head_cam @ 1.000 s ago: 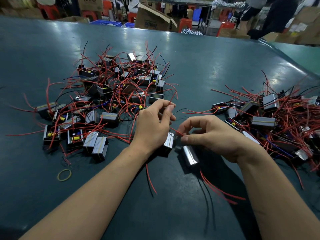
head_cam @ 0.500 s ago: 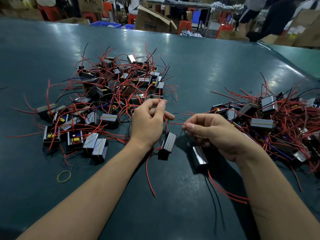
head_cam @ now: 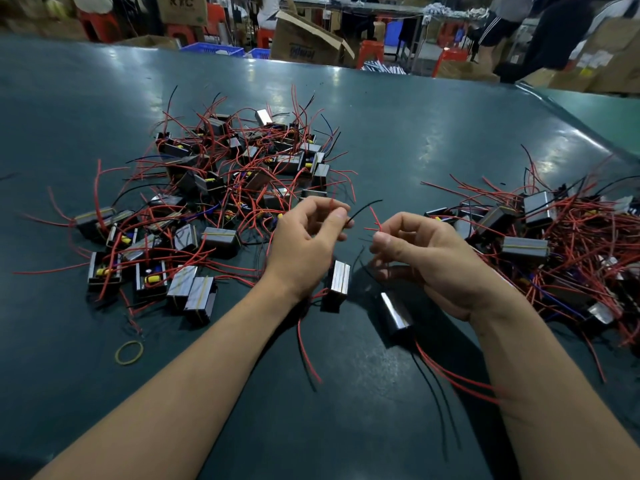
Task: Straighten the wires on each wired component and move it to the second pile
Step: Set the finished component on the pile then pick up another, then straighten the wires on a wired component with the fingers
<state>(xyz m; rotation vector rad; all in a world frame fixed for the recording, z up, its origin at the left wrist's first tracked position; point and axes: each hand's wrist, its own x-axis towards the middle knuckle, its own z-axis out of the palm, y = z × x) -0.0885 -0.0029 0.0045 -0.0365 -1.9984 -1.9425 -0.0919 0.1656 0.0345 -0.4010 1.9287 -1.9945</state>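
You are at a dark green bench (head_cam: 398, 140) in a busy workshop, with cardboard boxes (head_cam: 304, 39) and red stools (head_cam: 370, 53) beyond its far edge. Your hands are raised just above the surface, close together but not touching. Your left hand (head_cam: 304, 244) pinches a thin black wire (head_cam: 363, 206) between thumb and fingertips; the wire's free end curves up and away toward your right hand. Your right hand (head_cam: 426, 258) pinches a short red wire (head_cam: 375, 218) at its fingertips, the other fingers curled loosely beneath.

Just below and between your hands, one wired component (head_cam: 337, 284) stands on end on the bench, its red lead trailing toward you. Beside it, under your right wrist, a second component (head_cam: 394, 311) lies flat, with red and black leads running back past your right forearm.

Left of your left hand and beyond it spreads the first pile (head_cam: 214, 188) of components, their red wires bent and tangled. To the right of your right hand lies the second pile (head_cam: 554, 237), dense with red wire. Near your left forearm, a yellow rubber band (head_cam: 129, 352) lies alone on the bench.
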